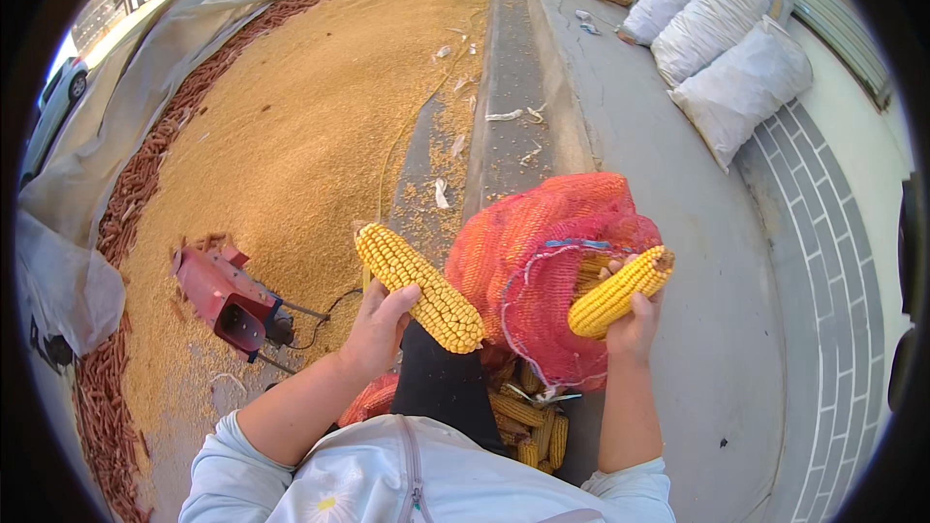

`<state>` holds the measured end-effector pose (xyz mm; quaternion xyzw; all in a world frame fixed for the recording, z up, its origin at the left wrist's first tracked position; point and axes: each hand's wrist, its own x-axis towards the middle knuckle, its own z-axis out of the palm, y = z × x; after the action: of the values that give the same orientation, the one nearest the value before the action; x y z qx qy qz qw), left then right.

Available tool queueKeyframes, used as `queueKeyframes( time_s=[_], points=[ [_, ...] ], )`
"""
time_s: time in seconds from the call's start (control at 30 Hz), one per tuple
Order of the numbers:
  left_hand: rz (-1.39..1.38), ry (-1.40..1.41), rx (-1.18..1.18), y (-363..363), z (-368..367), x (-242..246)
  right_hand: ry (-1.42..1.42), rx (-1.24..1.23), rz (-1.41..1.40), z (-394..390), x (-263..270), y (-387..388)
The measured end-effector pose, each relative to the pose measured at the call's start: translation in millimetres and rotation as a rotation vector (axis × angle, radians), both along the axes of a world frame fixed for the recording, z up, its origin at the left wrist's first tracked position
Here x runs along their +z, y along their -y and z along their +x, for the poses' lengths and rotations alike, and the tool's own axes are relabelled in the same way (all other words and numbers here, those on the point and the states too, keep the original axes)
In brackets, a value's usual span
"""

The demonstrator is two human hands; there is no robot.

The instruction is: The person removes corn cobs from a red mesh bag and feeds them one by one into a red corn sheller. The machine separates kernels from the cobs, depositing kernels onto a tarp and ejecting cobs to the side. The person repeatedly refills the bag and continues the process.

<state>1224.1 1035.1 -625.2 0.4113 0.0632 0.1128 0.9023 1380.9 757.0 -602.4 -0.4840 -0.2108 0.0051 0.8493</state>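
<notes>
An ear of yellow corn (419,287) lies in my left hand (379,327), its stalk end pointing up and left. My right hand (636,319) grips another ear of corn (620,293) in front of the mouth of a red mesh sack (556,232). More ears show inside that sack, behind the right hand. Several loose ears (541,425) lie below the sack, beside my dark-clad leg. A red corn sheller (229,301) with a square opening stands to the left, its base partly among loose kernels.
A broad heap of shelled kernels (290,123) spreads left, bordered by bare cobs (145,167) and plastic sheeting (65,261). A concrete step (556,87) runs ahead. Stuffed white sacks (748,83) rest near the wall at right. A cable (320,327) lies by the sheller.
</notes>
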Motion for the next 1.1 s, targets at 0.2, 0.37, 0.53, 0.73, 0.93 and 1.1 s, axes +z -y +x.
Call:
queueKeyframes(
  time_s=[0.2, 0.37, 0.53, 0.73, 0.93, 1.1],
  points=[
    [-0.500, -0.637, 0.383, -94, -131, -137, -0.716, 0.586, 0.199, -91, -6, -90],
    [-0.584, -0.701, 0.634, -174, -187, -259, -1.217, 0.908, -0.244, -137, -67, -166],
    [-0.742, -0.579, 0.949, -238, -189, -306, -1.366, 1.280, -0.565, -163, -116, -236],
    [-0.749, -0.682, 0.770, -174, -231, -295, -1.102, 1.421, -0.824, -198, -188, -348],
    [-0.764, -0.865, 0.728, -132, -295, -280, -1.064, 1.363, -0.677, -239, -253, -455],
    [-0.608, -0.879, 0.647, -141, -268, -260, -1.032, 1.322, -0.611, -232, -194, -416]
  ],
)
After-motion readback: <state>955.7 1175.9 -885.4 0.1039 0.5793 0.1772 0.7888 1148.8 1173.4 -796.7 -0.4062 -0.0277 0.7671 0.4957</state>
